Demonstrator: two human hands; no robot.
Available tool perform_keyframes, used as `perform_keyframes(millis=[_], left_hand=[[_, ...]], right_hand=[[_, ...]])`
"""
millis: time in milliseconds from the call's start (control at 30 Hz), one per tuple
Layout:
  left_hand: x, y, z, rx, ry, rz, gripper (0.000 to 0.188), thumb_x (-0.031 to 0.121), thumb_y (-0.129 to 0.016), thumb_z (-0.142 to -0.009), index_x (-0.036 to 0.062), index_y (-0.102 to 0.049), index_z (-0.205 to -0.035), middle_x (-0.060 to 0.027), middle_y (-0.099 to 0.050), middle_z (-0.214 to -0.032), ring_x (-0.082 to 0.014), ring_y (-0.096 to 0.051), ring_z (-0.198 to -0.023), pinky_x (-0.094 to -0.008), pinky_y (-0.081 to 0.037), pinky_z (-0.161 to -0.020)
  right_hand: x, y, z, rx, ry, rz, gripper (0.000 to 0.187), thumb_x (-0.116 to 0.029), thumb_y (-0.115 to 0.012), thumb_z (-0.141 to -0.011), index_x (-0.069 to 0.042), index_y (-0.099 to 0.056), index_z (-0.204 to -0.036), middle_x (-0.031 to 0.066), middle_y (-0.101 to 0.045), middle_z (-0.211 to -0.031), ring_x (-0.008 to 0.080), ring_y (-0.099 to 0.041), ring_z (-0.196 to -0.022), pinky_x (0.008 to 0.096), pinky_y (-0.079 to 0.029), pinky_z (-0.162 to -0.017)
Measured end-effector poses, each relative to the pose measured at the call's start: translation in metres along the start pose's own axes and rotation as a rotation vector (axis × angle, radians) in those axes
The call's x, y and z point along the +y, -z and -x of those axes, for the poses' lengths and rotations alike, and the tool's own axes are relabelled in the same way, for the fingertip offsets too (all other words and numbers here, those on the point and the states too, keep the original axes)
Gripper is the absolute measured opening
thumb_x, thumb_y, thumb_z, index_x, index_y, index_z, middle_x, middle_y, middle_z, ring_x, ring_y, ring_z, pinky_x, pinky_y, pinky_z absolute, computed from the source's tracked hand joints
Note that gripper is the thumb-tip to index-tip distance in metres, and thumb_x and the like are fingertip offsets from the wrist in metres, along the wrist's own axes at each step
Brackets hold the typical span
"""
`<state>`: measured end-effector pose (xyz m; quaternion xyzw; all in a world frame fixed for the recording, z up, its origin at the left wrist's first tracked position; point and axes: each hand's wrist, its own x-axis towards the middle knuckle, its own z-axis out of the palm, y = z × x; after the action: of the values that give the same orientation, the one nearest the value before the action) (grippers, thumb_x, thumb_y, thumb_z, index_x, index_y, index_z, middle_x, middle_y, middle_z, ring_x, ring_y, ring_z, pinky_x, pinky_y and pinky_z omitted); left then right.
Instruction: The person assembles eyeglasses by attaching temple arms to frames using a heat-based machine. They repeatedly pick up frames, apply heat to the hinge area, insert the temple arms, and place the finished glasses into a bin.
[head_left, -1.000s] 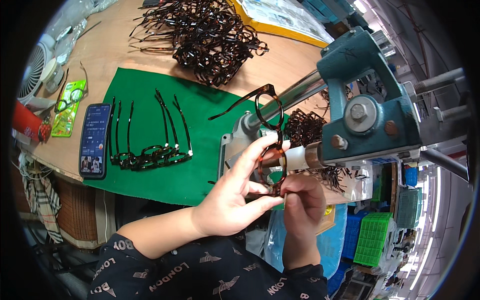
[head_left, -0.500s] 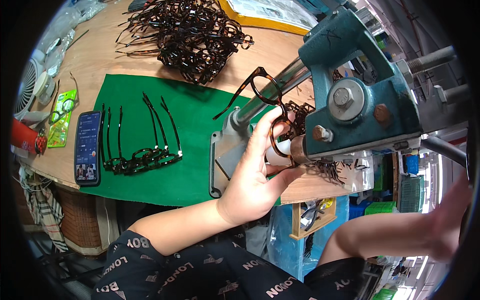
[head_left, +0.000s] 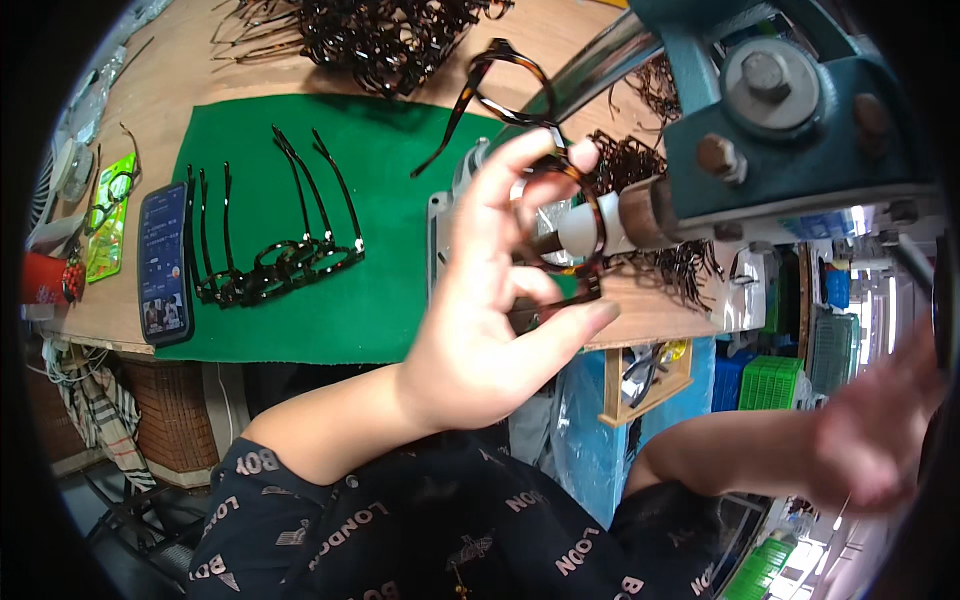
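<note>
We see a tortoiseshell glasses frame (head_left: pixel 602 230) at upper centre, gripped by the left hand (head_left: pixel 470 330), its fingers curled about the lower rim and thumb along the bottom end. Behind that rim we make out a white tip (head_left: pixel 577 229) of the teal machine (head_left: pixel 800 170) at upper right; whether the rim encircles it we cannot tell. The right hand (head_left: pixel 868 450), at the right edge, is too blurred for us to judge its opening or contents. Left of centre, more glasses (head_left: pixel 300 262) lie on green cloth (head_left: pixel 400 300) beside a phone (head_left: pixel 165 270), all on the desk (head_left: pixel 150 110).
</note>
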<state>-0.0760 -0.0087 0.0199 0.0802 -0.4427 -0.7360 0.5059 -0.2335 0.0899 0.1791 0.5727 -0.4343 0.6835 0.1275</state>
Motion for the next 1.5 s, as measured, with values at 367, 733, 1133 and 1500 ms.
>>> perform_keyframes(millis=[367,733,1133,1500], left_hand=[[0.028,0.035,0.031,0.110,0.163,0.128,0.066,-0.001,-0.051,-0.074,0.0038,-0.025,-0.135,-0.0192,-0.051,-0.105,-0.0145,-0.051,-0.059,-0.0209,-0.043,-0.053],[0.031,0.035,0.031,-0.234,0.175,0.195,0.011,0.010,-0.062,-0.079,0.0053,-0.052,-0.076,-0.0117,-0.054,-0.079,-0.0283,-0.056,-0.081,-0.0364,-0.051,-0.068],[0.054,0.045,0.034,-0.442,1.000,-0.002,0.016,0.013,-0.055,-0.088,0.0016,-0.053,-0.099,-0.0004,-0.057,-0.064,-0.0057,-0.055,-0.055,-0.0173,-0.041,-0.047],[0.042,0.040,0.048,-0.516,0.989,-0.062,0.014,0.016,-0.051,-0.090,0.0033,-0.053,-0.095,-0.0009,-0.056,-0.067,-0.0066,-0.053,-0.059,-0.0210,-0.041,-0.055]], right_hand=[[0.096,0.029,0.225,-0.781,-0.877,0.390,0.008,0.000,-0.063,-0.078,0.000,-0.059,-0.085,0.0057,-0.057,-0.082,0.0117,-0.056,-0.071,0.0237,-0.045,-0.064],[0.100,0.021,0.220,-0.902,-0.713,0.469,0.007,0.000,-0.063,-0.077,0.000,-0.057,-0.081,0.0084,-0.054,-0.077,0.0167,-0.055,-0.065,0.0263,-0.045,-0.061],[0.078,-0.005,0.182,-1.014,-1.035,0.291,0.003,0.002,-0.055,-0.083,0.000,-0.053,-0.081,0.0103,-0.056,-0.081,0.0183,-0.056,-0.080,0.0264,-0.045,-0.071],[0.052,-0.067,0.163,-0.753,-0.573,-0.395,0.014,-0.010,-0.058,-0.087,-0.003,-0.047,-0.083,0.0112,-0.055,-0.080,0.0223,-0.056,-0.073,0.0322,-0.048,-0.066]])
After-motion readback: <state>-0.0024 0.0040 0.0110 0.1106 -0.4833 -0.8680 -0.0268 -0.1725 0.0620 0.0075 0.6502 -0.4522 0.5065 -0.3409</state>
